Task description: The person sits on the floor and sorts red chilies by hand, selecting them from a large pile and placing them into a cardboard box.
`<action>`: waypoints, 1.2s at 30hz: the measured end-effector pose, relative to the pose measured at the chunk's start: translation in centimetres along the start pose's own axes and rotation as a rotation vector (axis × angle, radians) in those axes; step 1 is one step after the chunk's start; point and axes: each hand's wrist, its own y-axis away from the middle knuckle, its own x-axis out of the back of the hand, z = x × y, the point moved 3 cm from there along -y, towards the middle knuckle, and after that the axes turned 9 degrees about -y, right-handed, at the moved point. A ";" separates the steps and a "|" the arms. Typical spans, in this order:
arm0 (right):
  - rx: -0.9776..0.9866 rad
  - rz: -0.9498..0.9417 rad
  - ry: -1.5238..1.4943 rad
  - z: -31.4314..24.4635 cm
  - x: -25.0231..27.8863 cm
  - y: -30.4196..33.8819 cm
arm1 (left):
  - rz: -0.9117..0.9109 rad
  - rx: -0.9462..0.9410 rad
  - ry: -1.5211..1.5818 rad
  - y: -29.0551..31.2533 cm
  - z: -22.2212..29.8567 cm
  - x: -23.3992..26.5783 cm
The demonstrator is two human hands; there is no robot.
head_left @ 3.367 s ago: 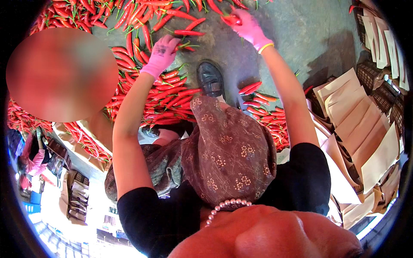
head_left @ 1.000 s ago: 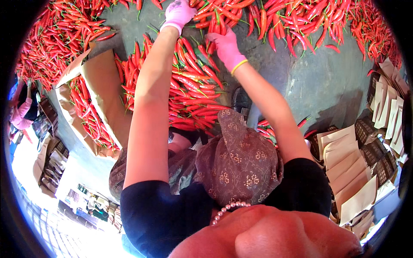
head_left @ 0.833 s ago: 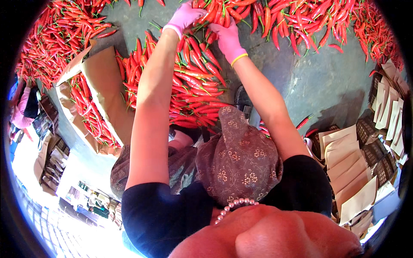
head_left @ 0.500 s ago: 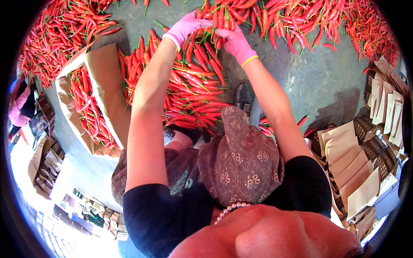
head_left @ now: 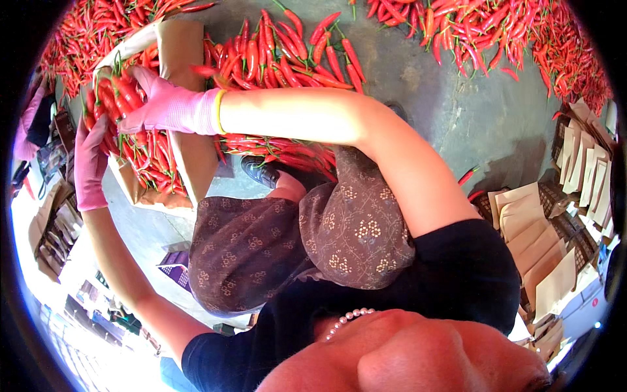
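Note:
Both my hands wear pink gloves and are at the left, over the open brown paper bag [head_left: 199,160]. Between them is a bunch of red chili peppers [head_left: 121,98] with green stems. My left hand [head_left: 91,163] closes on the bunch from its outer side, and my right hand [head_left: 163,104] curls round it from the other side, that arm stretched across my body. More red chilies [head_left: 153,160] lie inside the bag below. Another heap of chilies [head_left: 281,59] rests on the floor just right of the bag, partly hidden by my right forearm.
Large chili piles [head_left: 483,29] cover the floor at the far right and far left. At the right stand dark woven crates with brown paper bags [head_left: 532,242]. A purple crate [head_left: 175,266] sits near my knee. Someone in pink [head_left: 29,127] shows at the left rim.
Both hands have moved from the chili heap ahead of me leftward to the paper bag, carrying a bunch of chilies. The heap on the floor looks smaller at its far end.

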 end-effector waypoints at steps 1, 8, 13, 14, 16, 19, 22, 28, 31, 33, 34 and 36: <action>-0.047 -0.008 0.201 -0.3 1.1 -0.3 | 0.041 -0.042 -0.027 -1.6 -2.5 0.4; 0.292 0.369 1.319 -7.4 27.4 3.8 | 0.543 -0.223 -0.452 -6.1 -18.8 2.8; 0.133 0.510 2.057 -6.5 29.4 3.2 | 0.686 -0.319 -1.198 -4.6 -17.9 1.4; 0.058 0.579 2.052 -7.5 31.1 3.0 | 0.599 -0.366 -1.004 -5.0 -16.8 -1.5; -0.085 0.654 1.993 -8.1 34.0 1.6 | 0.650 -0.344 -1.226 -4.6 -18.3 -1.5; 0.088 0.503 1.801 -10.1 30.5 0.4 | 0.700 -0.281 -1.073 -4.0 -19.6 0.9; -0.084 -0.031 1.769 -3.7 24.3 0.0 | 0.744 -0.210 -0.857 -3.5 -20.0 3.7; -0.226 0.015 1.631 -1.7 23.5 1.6 | 0.793 -0.392 -0.901 -4.1 -19.5 4.2; -0.029 0.198 1.099 -8.0 24.6 5.1 | 0.648 -0.367 -1.263 -2.9 -13.7 -4.1; -0.193 0.393 0.945 -9.5 28.2 7.1 | 0.751 -0.182 -1.407 -5.7 -15.1 -3.3; -0.184 0.407 1.050 -10.2 28.7 7.9 | 0.825 -0.134 -1.352 -6.6 -15.0 -1.8; -0.052 0.419 1.311 -13.4 30.9 9.9 | 0.750 0.142 -1.361 -8.3 -12.8 -1.9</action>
